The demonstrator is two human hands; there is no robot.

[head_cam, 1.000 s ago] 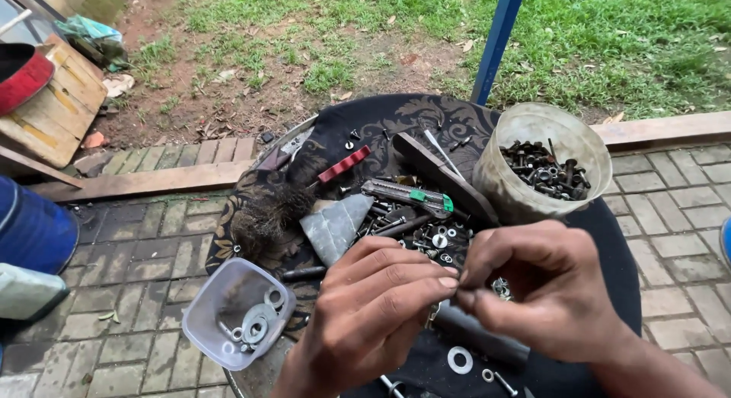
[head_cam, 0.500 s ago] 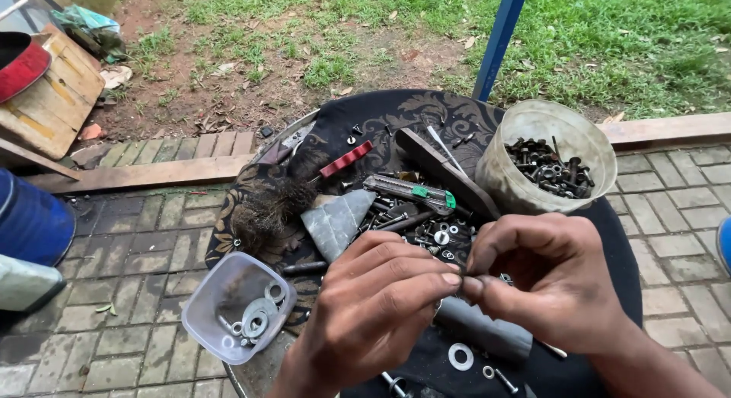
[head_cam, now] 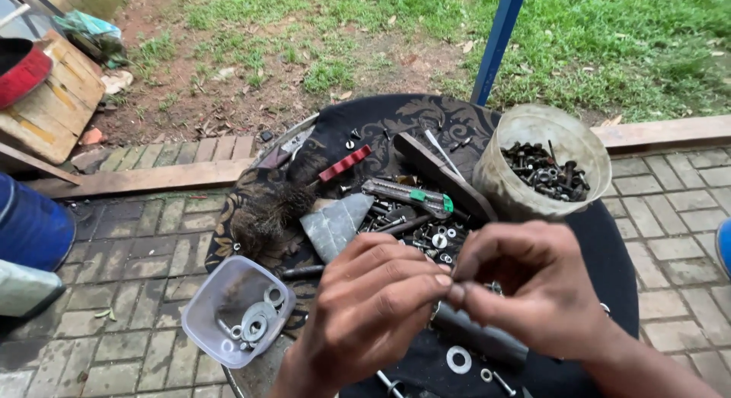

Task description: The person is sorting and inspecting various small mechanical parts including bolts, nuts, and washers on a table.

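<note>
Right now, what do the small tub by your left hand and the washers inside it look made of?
The small tub looks like thin, cloudy plastic: the paving shows faintly through its wall. The washers look like bare grey metal, dull with a slight sheen, probably steel.

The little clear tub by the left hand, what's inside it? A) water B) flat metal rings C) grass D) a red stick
B: the little clear tub near the left hand holds flat silver washers, round with holes in the middle.
</note>
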